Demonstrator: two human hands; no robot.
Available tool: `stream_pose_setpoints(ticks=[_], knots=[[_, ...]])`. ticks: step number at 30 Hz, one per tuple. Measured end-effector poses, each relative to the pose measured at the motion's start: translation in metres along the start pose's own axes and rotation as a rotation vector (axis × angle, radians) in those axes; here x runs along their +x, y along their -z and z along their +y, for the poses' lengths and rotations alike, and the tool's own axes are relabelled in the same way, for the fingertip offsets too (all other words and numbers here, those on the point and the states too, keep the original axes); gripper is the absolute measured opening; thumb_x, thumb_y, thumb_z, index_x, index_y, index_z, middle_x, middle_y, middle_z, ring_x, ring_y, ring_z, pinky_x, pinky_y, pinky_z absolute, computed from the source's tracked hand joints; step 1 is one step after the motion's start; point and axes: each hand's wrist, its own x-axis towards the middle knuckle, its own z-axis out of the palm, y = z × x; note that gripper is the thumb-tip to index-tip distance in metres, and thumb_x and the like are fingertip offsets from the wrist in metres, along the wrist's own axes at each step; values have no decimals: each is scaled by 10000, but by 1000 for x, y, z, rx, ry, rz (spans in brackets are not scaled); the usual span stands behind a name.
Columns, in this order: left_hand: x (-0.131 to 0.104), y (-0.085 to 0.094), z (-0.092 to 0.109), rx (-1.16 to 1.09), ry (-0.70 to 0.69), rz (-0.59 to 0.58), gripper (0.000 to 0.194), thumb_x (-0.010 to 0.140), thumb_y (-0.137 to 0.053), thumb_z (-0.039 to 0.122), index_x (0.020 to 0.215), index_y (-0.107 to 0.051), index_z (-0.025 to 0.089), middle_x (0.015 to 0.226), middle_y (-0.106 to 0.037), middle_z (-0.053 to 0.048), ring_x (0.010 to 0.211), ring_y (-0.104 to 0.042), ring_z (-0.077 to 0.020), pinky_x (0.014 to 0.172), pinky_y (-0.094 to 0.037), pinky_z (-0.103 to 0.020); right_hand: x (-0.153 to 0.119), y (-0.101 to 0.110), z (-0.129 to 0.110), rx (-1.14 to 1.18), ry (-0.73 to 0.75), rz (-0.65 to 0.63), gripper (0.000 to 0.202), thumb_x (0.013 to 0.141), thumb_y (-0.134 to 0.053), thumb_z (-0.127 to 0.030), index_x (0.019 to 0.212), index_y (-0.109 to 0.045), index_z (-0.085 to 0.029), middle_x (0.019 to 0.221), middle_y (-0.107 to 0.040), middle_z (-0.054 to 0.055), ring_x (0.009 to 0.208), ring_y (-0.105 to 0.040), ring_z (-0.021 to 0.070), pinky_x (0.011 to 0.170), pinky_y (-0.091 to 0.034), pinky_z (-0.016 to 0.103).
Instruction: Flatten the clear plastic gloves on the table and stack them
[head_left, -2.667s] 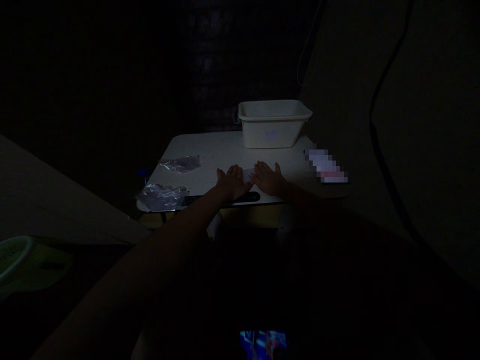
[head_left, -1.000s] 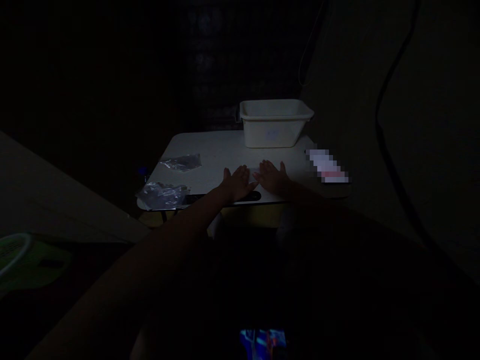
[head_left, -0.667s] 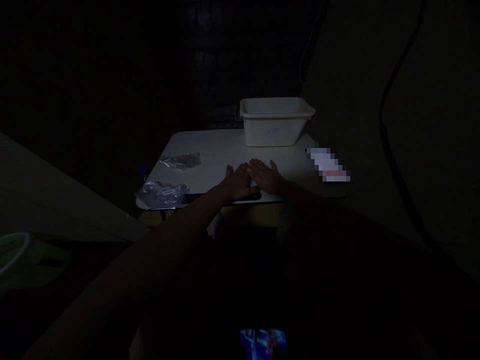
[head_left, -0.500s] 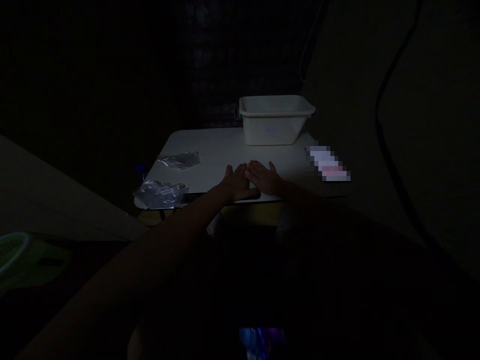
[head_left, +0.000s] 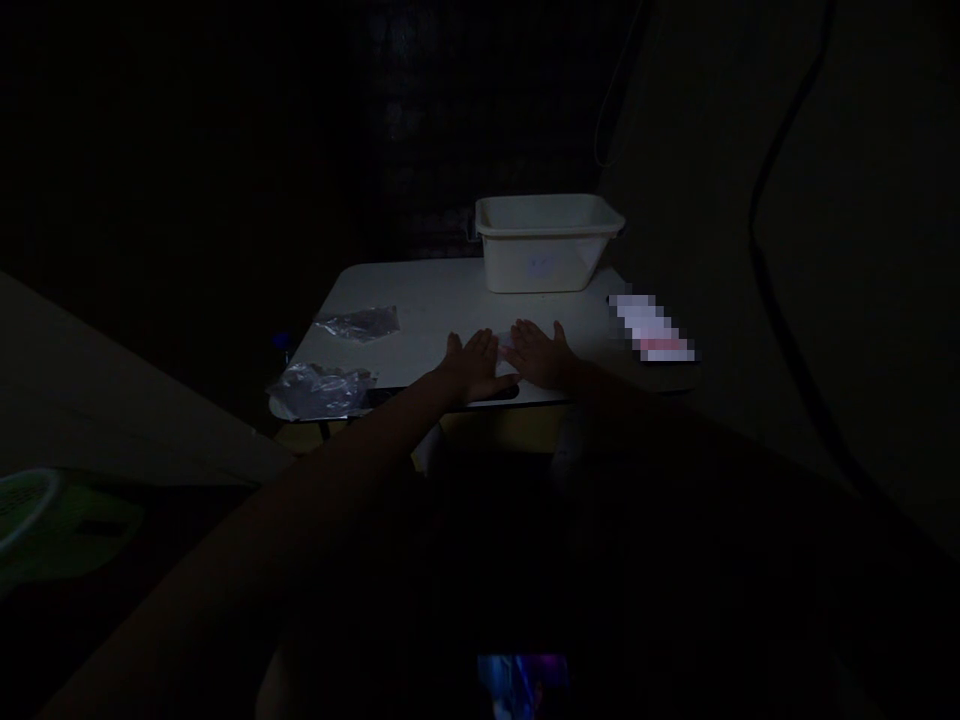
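Both hands are down flat on the worktop (head_left: 450, 290) near its front edge, and the light is very low. The left hand (head_left: 471, 366) lies palm down, fingers stretched forward and close together, its grip spread and holding nothing. The right hand (head_left: 541, 353) lies just beside it, also palm down and open. Between the two, a pale flat sheet (head_left: 504, 349) shows as a small light patch; the fingertips of both hands seem to press on it, though it is too dim to tell how far it runs under the palms. A dark strip (head_left: 491, 392) lies along the front edge, right under the left wrist.

At the back edge sits a white tub (head_left: 546, 243), upright, well apart from the hands. Towards the left edge lie two crumpled clear plastic bags (head_left: 321, 390), one at the front left corner, the other (head_left: 360, 323) further back. Off to the right edge rests a small blurred-out object (head_left: 651, 329). A green basket (head_left: 45, 520) sits low on the far left, off the worktop.

The risks, as I judge them: the sheet is thin and pinned only by flat palms, so uneven pressure could crease or skew it. It sits close to the front edge, so a pull towards the body could slide it off. The near bag overhangs its corner, and a brush of the left forearm could knock it down. In this gloom, edges are hard to line up.
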Motion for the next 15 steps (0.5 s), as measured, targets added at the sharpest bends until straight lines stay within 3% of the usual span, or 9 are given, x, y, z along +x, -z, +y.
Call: stream_pose_setpoints(ticks=[6, 10, 15], knots=[[1, -2, -11, -114, -68, 20, 715, 767, -134, 573, 1272, -191, 70, 1343, -141, -163, 1230, -101, -249, 936, -102, -493, 11, 7, 10, 28, -42, 26, 367, 792, -300, -319, 1030, -531, -161, 1143, -499, 105, 1055, -405, 238, 912, -166, 510], [0, 3, -19, -159, -142, 75, 549, 807, -164, 487, 1192, -356, 146, 1309, -274, -124, 1200, -219, -220, 929, -168, -455, 22, 10, 10, 103, -89, 30, 320, 733, -400, -298, 1004, -552, -221, 1075, -536, 76, 993, -445, 238, 835, -313, 426], [6, 6, -22, -272, -92, 192, 375, 824, -239, 287, 1055, -498, 143, 1092, -530, -75, 976, -485, -154, 826, -345, -271, 36, 7, 4, 156, -224, 21, 243, 689, -448, -326, 847, -621, -261, 967, -585, 56, 918, -487, 245, 733, -387, 393]])
